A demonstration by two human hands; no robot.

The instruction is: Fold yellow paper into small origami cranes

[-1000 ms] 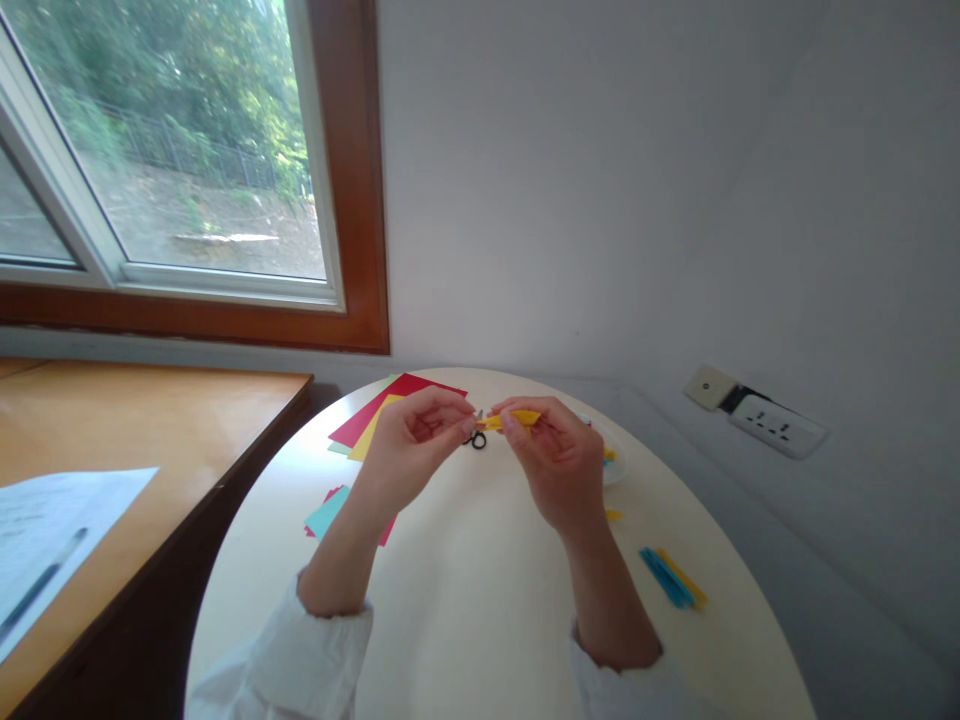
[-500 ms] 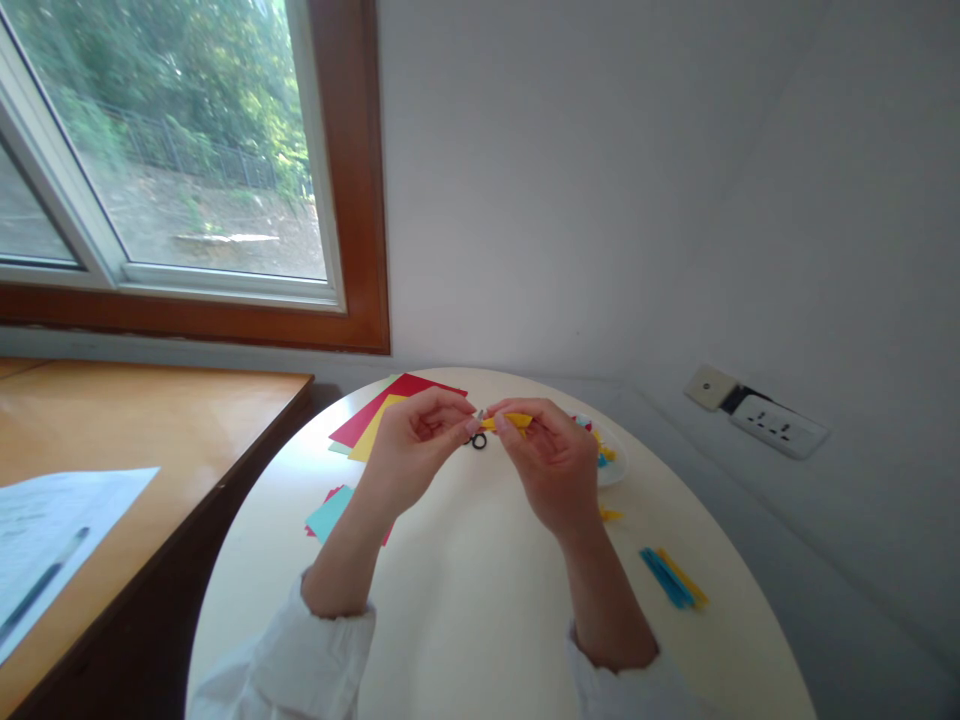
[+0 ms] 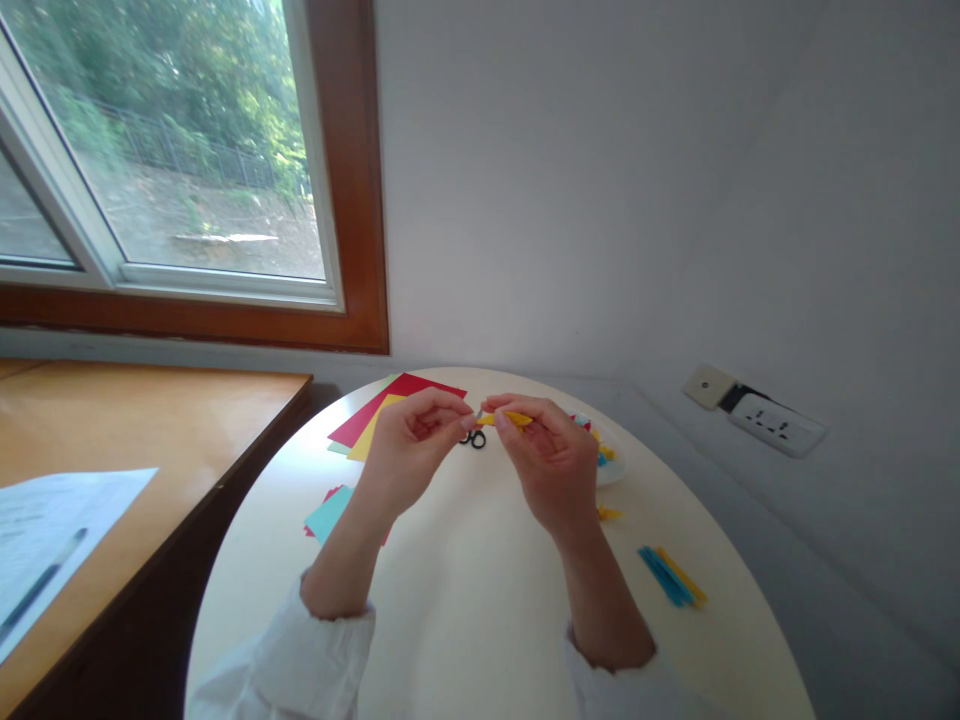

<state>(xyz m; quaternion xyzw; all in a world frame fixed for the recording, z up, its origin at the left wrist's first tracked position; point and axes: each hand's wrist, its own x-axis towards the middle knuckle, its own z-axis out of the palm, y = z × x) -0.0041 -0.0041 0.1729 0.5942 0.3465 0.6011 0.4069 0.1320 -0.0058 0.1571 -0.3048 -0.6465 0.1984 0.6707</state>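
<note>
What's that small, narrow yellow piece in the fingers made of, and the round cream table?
The small, narrow yellow piece looks like matte paper: thin edges, dull surface. The round cream table looks smooth and slightly glossy, perhaps laminate or painted wood: pale light glints at its far left.

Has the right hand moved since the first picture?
Yes, slightly left: judged against the white dish, of which the right hand now covers less.

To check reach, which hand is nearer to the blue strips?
Right. The right hand is left of and beyond the blue strips; the left hand is farther left, past the right hand.
</note>
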